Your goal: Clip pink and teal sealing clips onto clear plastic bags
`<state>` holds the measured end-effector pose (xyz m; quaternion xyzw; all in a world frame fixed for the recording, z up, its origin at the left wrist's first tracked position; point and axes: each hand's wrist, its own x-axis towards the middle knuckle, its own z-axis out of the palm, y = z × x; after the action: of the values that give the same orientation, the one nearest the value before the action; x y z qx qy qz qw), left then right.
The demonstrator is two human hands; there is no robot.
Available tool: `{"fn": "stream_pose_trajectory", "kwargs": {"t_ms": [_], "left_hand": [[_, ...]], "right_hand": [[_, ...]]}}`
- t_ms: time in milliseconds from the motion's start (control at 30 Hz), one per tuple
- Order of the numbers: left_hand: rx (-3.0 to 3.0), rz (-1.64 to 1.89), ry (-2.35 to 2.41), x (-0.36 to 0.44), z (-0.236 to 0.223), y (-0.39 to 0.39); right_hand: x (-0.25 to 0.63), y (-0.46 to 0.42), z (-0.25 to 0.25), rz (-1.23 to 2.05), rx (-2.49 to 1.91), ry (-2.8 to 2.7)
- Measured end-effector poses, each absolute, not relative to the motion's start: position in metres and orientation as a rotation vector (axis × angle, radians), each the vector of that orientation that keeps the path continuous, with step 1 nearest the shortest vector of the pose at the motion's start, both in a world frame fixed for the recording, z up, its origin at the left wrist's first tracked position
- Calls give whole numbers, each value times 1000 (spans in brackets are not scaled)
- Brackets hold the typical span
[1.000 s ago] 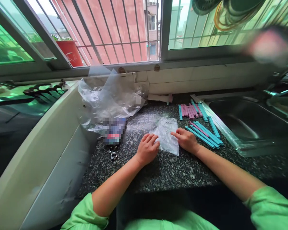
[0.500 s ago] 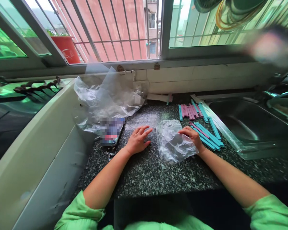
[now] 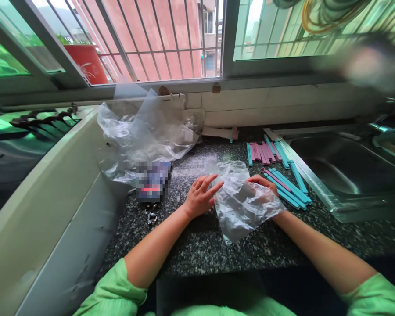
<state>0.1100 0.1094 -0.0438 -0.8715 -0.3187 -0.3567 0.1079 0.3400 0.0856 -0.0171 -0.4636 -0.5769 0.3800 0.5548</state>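
Observation:
A crumpled clear plastic bag (image 3: pixel 238 208) is in front of me above the speckled dark countertop (image 3: pixel 187 254). My right hand (image 3: pixel 262 182) grips it at its upper right, with part of the hand and wrist seen through or behind the film. At the bag's left edge is my left hand (image 3: pixel 200 196), fingers spread and holding nothing; whether its fingertips touch the film I cannot tell. Just beyond my right hand lie long turquoise strips (image 3: pixel 291 188) with a pink one among them. Behind those is a group of shorter pink strips (image 3: pixel 263 152) with turquoise ones beside it.
A phone with a blurred screen (image 3: pixel 153 181) and a beaded strap (image 3: pixel 152 215) lie left of my left hand. Larger clear plastic bags (image 3: pixel 148 131) are heaped behind it. A metal sink (image 3: pixel 345 164) is at the right, a stove (image 3: pixel 36 127) at the left, a barred window (image 3: pixel 161 39) ahead.
My left hand has moved right, up to the bag's edge. The bag has shifted and spread toward me, now covering part of my right hand and wrist.

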Motion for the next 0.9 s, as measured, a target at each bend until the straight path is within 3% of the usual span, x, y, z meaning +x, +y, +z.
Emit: {"fn": "stream_pose_trajectory", "kwargs": {"t_ms": [167,367,667,900], "left_hand": [[-2630,-998,-730,102,-40,104],[-2746,-971,-947,90,-45,96],[-3185,-1132,-1254,84,-36,98],[-3020,-1275,-1704,88,-35,104]], "right_hand": [[345,88,-24,576,-1121,-1847],[356,95,-36,187,-1081,-2335],[360,98,-33,343,-1137,-2361],[349,100,-31,431,-1442,-2193]]}}
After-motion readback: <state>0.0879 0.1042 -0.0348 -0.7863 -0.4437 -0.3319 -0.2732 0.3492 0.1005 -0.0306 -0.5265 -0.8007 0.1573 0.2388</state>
